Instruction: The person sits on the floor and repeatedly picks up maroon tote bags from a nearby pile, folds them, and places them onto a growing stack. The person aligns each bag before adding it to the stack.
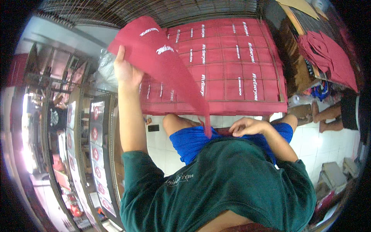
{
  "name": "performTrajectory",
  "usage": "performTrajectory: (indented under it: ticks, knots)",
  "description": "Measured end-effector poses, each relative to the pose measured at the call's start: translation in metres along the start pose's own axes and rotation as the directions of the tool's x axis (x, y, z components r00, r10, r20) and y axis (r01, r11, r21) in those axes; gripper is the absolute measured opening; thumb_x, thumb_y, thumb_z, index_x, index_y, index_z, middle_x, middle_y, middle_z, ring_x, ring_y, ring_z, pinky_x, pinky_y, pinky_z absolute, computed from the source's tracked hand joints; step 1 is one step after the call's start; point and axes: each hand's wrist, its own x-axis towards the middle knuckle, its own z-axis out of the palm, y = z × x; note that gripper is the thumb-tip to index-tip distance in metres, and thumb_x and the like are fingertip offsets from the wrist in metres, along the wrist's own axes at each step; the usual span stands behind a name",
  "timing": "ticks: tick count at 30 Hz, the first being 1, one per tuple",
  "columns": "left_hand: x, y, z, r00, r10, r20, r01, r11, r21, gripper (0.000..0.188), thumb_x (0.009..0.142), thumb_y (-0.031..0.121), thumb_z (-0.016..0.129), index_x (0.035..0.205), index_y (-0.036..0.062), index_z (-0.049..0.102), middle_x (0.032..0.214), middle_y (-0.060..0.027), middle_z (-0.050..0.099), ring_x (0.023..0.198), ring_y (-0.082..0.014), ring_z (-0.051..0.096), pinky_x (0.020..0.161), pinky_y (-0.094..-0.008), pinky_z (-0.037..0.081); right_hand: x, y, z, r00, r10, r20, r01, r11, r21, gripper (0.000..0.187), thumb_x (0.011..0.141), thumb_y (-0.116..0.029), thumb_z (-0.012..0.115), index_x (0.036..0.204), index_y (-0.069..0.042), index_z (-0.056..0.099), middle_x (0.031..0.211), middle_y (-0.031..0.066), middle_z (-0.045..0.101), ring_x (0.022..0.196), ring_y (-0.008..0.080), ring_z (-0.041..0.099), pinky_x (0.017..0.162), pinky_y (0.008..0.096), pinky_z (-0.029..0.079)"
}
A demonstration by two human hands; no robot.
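Observation:
My left hand (127, 71) is raised on the left, its fingers closed on a red cloth piece (154, 50) that bears white print. The cloth hangs in a slant down to my lap and narrows to a twisted end. Under it spreads a broad red printed surface (228, 65), marked off by a grid of dark lines. Low over my lap, my right hand (249, 127) has loosely bent fingers set apart, with nothing visible in them. Dark red material (224, 132) lies beside its fingertips; what it is I cannot make out.
A heap of red cloth (328, 58) lies on a wooden table at the right. Another person's bare legs (330, 116) show below it. Racks with printed sheets (96, 133) stand on the left. A black phone-like slab (154, 128) lies on the tiled floor, left of my knee.

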Motion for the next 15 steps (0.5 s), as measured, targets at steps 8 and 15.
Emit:
performTrajectory:
  ticks: [8,15]
  knots:
    - [-0.024,0.008,0.005,0.972,0.208,-0.110,-0.220,0.969,-0.112,0.043,0.098,0.030,0.034,0.131,0.0029,0.041,0.134,-0.0143,0.047,0.123,-0.0312,0.044,0.105,-0.0484,0.033,0.071,-0.078,0.040,0.697,-0.717,0.022,0.382,0.397,0.835,0.118,0.063,-0.091,0.029,0.146,-0.008,0.015,0.145,0.0181,0.032,0.128,0.0352,0.040,0.100,0.0505,0.037]
    - [-0.087,-0.042,-0.079,0.910,0.252,-0.329,-0.127,0.926,0.356,0.047,0.090,0.017,0.053,0.132,0.0069,0.037,0.125,-0.0110,0.053,0.116,-0.0289,0.050,0.098,-0.0478,0.040,0.089,-0.090,-0.024,0.756,0.000,-0.655,0.598,0.408,0.690,0.060,0.083,-0.008,0.061,0.137,-0.013,0.035,0.113,0.0075,0.056,0.100,0.0191,0.057,0.081,0.0416,0.052]
